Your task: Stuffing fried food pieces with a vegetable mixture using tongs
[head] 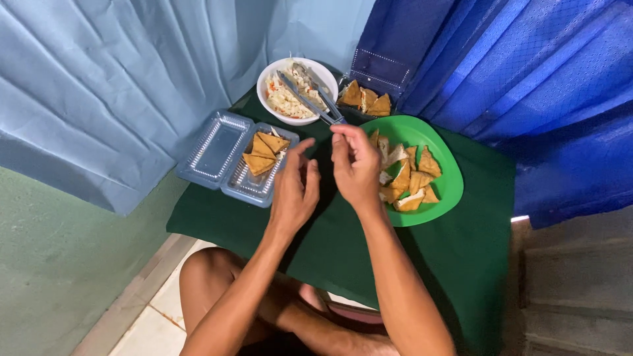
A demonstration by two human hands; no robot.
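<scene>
A corner of a home, set for food work; a low table under a green cloth point(461, 264), blue curtains point(514, 72) hung behind, pale green wall point(46, 264), tiled floor point(151, 329), bowl point(267, 79) and plate point(455, 191) of food

Both hands hover raised: left point(295, 188) loosely open, right point(356, 165) fingers pinched.

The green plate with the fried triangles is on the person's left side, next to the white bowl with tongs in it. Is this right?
Not quite. The head view shows the green plate of fried triangles on the person's right side, under the right hand. The rest holds: it sits next to the white bowl, and the tongs rest in that bowl.
</scene>
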